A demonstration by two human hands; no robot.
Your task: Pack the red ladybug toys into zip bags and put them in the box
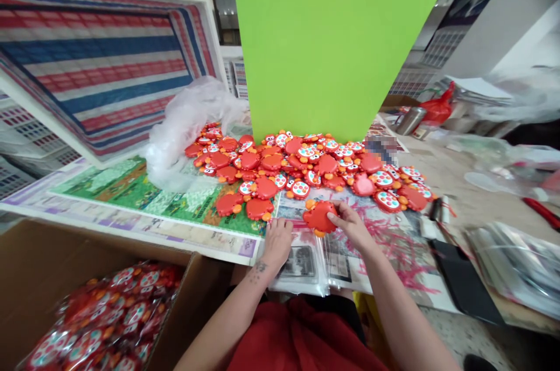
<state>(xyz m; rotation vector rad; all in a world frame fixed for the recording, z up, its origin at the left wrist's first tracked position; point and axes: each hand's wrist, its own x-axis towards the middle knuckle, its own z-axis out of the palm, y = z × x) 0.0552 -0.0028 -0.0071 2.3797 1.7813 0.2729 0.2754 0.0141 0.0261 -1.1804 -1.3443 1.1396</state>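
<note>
My right hand (350, 225) grips a red plastic animal-shaped toy (319, 216) with orange feet, its plain red side facing up. My left hand (279, 238) is closed at the upper edge of a clear plastic bag (321, 277), fingers curled down on it; the fingertips are partly hidden. The bag lies flat at the table's front edge, on what looks like a stack of such bags. Just beyond both hands spreads a heap of the same red toys (266, 187), some showing white faces with coloured dots and googly eyes.
A cardboard box (175, 307) at lower left holds bagged toys (126, 312). Behind the heap stands a green board (336, 50). A striped-lined crate (109, 67) tilts at left beside crumpled clear plastic (184, 126). At right lie a black phone-like slab (466, 280) and stacked plastic bags (516, 266).
</note>
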